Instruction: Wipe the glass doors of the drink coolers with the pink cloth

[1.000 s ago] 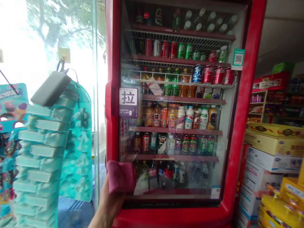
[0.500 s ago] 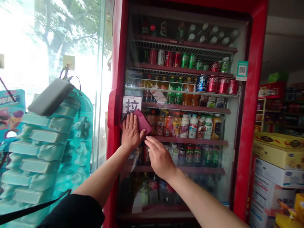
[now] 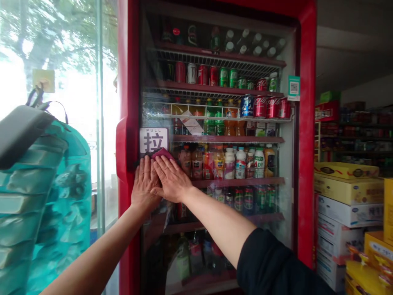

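A magenta cloth [image 3: 163, 153] with a dark edge lies against the glass door [image 3: 196, 250] of a red-framed drinks fridge, just under a white "PULL" sign [image 3: 153, 140]. My left hand [image 3: 143, 184] presses flat near the door's left side, fingers stretched upward. Over the cloth, partly overlapping the left hand, lies my right hand [image 3: 172, 176] with its fingers straight and flat. The two hands hide most of the cloth, so how far it reaches under the left palm does not show.
Behind the glass, shelves hold bottles and cans, including a blue Pepsi can [image 3: 247, 105]. Teal packaging and a grey pouch [image 3: 24, 127] hang at left beside a glass panel. Stacked cartons [image 3: 346, 190] stand on the right.
My right hand has moved up and left, from beside the cloth onto it and against my left hand. The view has shifted, so the fridge appears further left.
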`<control>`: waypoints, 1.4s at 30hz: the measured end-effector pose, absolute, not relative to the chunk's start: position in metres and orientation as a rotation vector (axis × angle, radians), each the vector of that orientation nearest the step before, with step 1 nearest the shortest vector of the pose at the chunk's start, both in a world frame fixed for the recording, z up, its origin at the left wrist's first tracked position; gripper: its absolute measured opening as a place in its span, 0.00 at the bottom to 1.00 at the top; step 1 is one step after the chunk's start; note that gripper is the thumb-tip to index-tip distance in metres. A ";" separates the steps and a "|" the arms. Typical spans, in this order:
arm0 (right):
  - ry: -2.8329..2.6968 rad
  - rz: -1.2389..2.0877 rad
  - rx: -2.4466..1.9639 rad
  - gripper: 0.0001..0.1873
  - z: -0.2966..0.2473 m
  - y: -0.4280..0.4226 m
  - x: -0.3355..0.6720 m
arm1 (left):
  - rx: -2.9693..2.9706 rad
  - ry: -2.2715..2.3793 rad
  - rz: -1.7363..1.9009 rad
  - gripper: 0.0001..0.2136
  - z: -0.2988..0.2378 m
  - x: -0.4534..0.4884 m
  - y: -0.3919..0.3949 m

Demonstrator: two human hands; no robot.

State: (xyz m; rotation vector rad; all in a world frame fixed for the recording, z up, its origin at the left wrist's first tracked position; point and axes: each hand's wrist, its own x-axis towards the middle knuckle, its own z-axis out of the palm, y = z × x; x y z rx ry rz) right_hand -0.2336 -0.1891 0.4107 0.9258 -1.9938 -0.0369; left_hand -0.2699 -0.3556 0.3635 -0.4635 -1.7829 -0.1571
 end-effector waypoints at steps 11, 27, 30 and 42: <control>-1.935 -0.059 0.919 0.46 0.406 -0.134 -0.247 | -0.745 -1.770 -0.094 0.46 0.365 -0.274 -0.336; -1.971 -0.091 0.634 0.41 0.403 -0.089 -0.234 | -0.744 -1.791 0.030 0.36 0.364 -0.235 -0.293; -1.936 -0.064 0.699 0.42 0.414 -0.135 -0.240 | -0.649 -1.794 -0.012 0.36 0.370 -0.230 -0.324; -1.813 -0.133 0.825 0.36 0.435 -0.196 -0.256 | -0.492 -1.796 -0.002 0.40 0.380 -0.224 -0.363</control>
